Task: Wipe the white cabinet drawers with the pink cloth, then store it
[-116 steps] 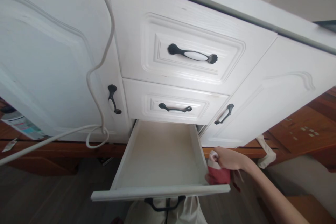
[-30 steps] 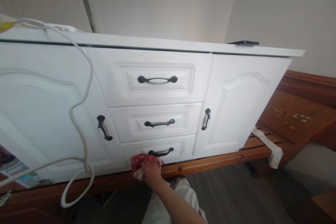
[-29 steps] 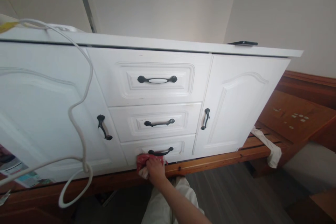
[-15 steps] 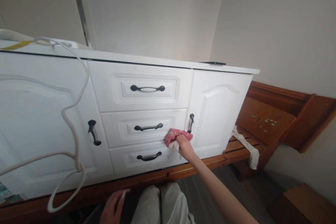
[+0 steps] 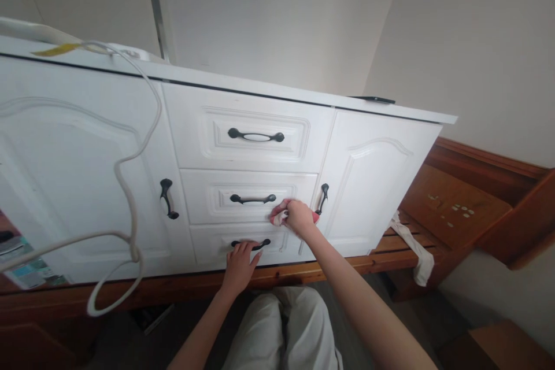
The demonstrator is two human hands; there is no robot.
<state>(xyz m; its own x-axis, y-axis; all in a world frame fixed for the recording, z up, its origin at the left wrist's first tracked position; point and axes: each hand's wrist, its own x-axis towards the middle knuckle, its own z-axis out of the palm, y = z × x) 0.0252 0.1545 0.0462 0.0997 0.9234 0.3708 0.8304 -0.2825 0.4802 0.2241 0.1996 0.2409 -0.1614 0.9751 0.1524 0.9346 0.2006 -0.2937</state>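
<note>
Pink cloth [image 5: 278, 218] in right hand [image 5: 298, 217] against middle drawer [image 5: 203, 199]; left hand [image 5: 237, 264] on bottom handle [image 5: 250, 244]

Light: soft, even daylight; no glare seen.
Shadows: faint, under the white wooden cabinet [image 5: 87, 144].
Distortion: straight lines bent at frame edges.
Focus: sharp throughout.

A right hand [image 5: 298, 217] is pressing a pink cloth [image 5: 280, 217] against the middle drawer [image 5: 208, 199] of a white cabinet [image 5: 373, 179], while the left hand [image 5: 237, 263] is gripping the black handle [image 5: 250, 243] of the bottom drawer [image 5: 208, 244] just below. A white cable [image 5: 130, 185] is dangling over the cabinet's left door.
</note>
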